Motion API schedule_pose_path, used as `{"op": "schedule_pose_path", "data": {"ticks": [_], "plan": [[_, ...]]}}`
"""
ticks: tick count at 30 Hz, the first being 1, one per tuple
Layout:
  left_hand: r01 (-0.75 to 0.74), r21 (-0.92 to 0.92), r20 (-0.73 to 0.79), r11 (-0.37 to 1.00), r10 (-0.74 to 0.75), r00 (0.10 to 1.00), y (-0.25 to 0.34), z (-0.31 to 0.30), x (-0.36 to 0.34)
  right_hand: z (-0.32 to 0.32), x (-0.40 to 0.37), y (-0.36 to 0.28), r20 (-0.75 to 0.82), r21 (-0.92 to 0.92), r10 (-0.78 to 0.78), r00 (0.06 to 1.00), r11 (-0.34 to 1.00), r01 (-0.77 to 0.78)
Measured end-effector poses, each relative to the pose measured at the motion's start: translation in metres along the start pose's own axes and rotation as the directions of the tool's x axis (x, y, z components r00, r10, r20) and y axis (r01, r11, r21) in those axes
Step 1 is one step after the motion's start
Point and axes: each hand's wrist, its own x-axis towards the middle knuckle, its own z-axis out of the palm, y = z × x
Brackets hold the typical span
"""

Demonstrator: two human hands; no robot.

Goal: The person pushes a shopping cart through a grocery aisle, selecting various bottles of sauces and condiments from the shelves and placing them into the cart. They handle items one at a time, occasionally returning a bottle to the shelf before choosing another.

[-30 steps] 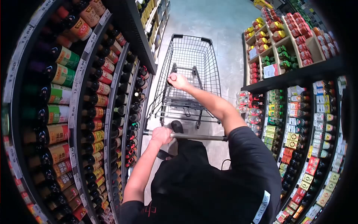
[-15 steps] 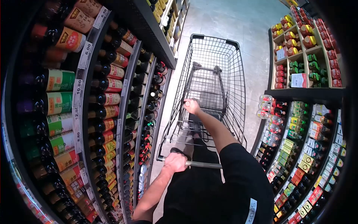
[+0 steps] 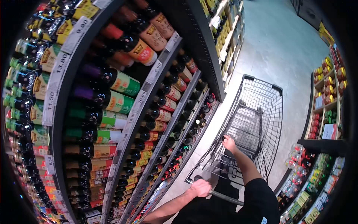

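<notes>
A black wire shopping cart (image 3: 274, 123) stands in front of me, angled up and to the right. My left hand (image 3: 201, 187) is wrapped round the grey bar of its handle (image 3: 227, 198), near the left end. Reaching across the basket, my right hand (image 3: 229, 144) is closed, with its fingers curled near the left wire side. Whether those fingers grip a wire or something small, I cannot make out. Beneath the basket the cart's lower frame (image 3: 257, 130) shows through the mesh.
Tilted shelves of dark sauce bottles (image 3: 123, 84) with price strips (image 3: 141, 95) rise close on my left. To the right, a rack of jars (image 3: 328, 89) stands above rows of bottles (image 3: 298, 175). Pale tiled floor (image 3: 268, 44) runs ahead beyond the cart.
My view has turned left, so the cart and both hands appear lower and further right. More of the left shelf shows. My left hand stays on the handle; my right hand remains closed.
</notes>
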Motion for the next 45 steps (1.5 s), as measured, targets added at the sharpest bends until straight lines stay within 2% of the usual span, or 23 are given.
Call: {"op": "schedule_pose_path", "data": {"ticks": [1, 3, 5, 7, 8, 10, 11, 12, 14, 15, 17, 21, 22, 24, 27, 31, 32, 33, 36, 38, 41, 43, 45], "plan": [[0.001, 0.0, 0.005, 1.0, -0.001, 1.0, 0.001, -0.001, 0.001, 0.002, 0.002, 0.003, 0.001, -0.073, -0.036, 0.999, 0.997, 0.036], [0.007, -0.002, -0.016, 1.0, -0.007, 1.0, 0.003, -0.004, 0.0, -0.013, 0.01, 0.001, 0.256, 0.02, 0.174, 0.951, 0.983, -0.185], [0.008, -0.003, -0.037, 1.0, -0.008, 0.999, 0.005, -0.008, -0.004, -0.003, 0.022, 0.043, 0.311, -0.008, -0.081, 0.947, 0.996, 0.088], [0.023, -0.009, -0.01, 1.0, -0.023, 1.0, 0.007, -0.011, -0.006, -0.069, 0.031, -0.067, 0.406, -0.473, 0.204, 0.891, 0.881, 0.014], [0.024, -0.004, 0.007, 1.0, -0.024, 1.0, 0.006, -0.01, -0.006, -0.077, 0.055, -0.076, 0.425, -0.517, 0.144, 0.894, 0.849, 0.109], [0.019, 0.003, -0.003, 1.0, -0.019, 1.0, 0.006, -0.007, -0.005, -0.143, 0.059, -0.214, 0.496, -0.364, -0.035, 0.868, 0.899, 0.245], [0.015, 0.013, 0.0, 1.0, -0.015, 1.0, 0.005, -0.006, -0.005, -0.174, 0.046, -0.291, 0.399, -0.131, -0.316, 0.861, 0.909, 0.395], [0.008, 0.019, -0.013, 1.0, -0.008, 1.0, 0.005, -0.005, -0.007, -0.196, 0.043, -0.352, 0.404, -0.027, -0.443, 0.8, 0.869, 0.494], [-0.015, -0.01, -0.069, 1.0, 0.014, 0.998, 0.005, -0.006, -0.009, -0.216, 0.023, -0.459, 0.226, 0.261, -0.672, 0.705, 0.739, 0.621], [-0.019, 0.001, -0.085, 1.0, 0.019, 0.996, 0.006, -0.009, -0.01, -0.219, 0.02, -0.506, 0.183, 0.254, -0.737, 0.651, 0.675, 0.693], [0.004, 0.034, -0.086, 0.999, -0.002, 0.996, 0.012, -0.015, -0.016, -0.203, 0.033, -0.575, 0.019, 0.17, -0.895, 0.445, 0.442, 0.881], [-0.004, 0.045, -0.154, 0.999, 0.011, 0.988, 0.018, -0.018, -0.023, -0.163, 0.066, -0.671, 0.004, 0.13, -0.774, 0.633, 0.628, 0.767], [0.004, 0.049, -0.163, 0.999, 0.004, 0.987, 0.017, -0.014, -0.022, -0.149, 0.076, -0.679, -0.001, 0.13, -0.782, 0.624, 0.618, 0.775], [0.003, 0.057, -0.174, 0.998, 0.007, 0.985, 0.014, -0.007, -0.019, -0.123, 0.098, -0.688, -0.111, 0.293, -0.827, 0.552, 0.504, 0.813], [-0.027, 0.07, -0.214, 0.997, 0.041, 0.976, 0.009, -0.004, -0.018, -0.108, 0.111, -0.7, -0.075, 0.246, -0.839, 0.539, 0.508, 0.825], [0.004, 0.051, -0.139, 0.999, 0.003, 0.99, 0.018, -0.021, -0.027, -0.1, 0.114, -0.706, -0.097, 0.217, -0.801, 0.59, 0.561, 0.799], [0.012, 0.04, -0.11, 0.999, -0.007, 0.994, 0.019, -0.022, -0.028, -0.097, 0.115, -0.707, -0.118, 0.253, -0.739, 0.664, 0.624, 0.739], [0.015, 0.039, -0.108, 0.999, -0.01, 0.994, 0.018, -0.018, -0.025, -0.099, 0.111, -0.707, -0.118, 0.257, -0.738, 0.664, 0.623, 0.738], [0.002, 0.072, -0.157, 0.997, 0.01, 0.988, 0.016, -0.009, -0.021, -0.109, 0.103, -0.697, -0.224, 0.261, -0.715, 0.662, 0.61, 0.748], [-0.001, 0.053, -0.199, 0.999, 0.011, 0.98, 0.018, -0.014, -0.022, -0.113, 0.105, -0.685, -0.247, 0.331, -0.646, 0.723, 0.645, 0.689], [-0.019, 0.107, -0.192, 0.994, 0.039, 0.981, 0.009, 0.001, -0.012, -0.14, 0.082, -0.67, -0.443, 0.368, -0.762, 0.472, 0.325, 0.871], [-0.023, 0.119, -0.194, 0.993, 0.046, 0.98, 0.006, 0.006, -0.008, -0.16, 0.065, -0.659, -0.439, 0.421, -0.759, 0.481, 0.299, 0.856], [-0.041, 0.101, -0.188, 0.994, 0.06, 0.98, 0.002, 0.009, -0.006, -0.177, 0.057, -0.646, -0.52, 0.374, -0.762, 0.385, 0.202, 0.905]]}}
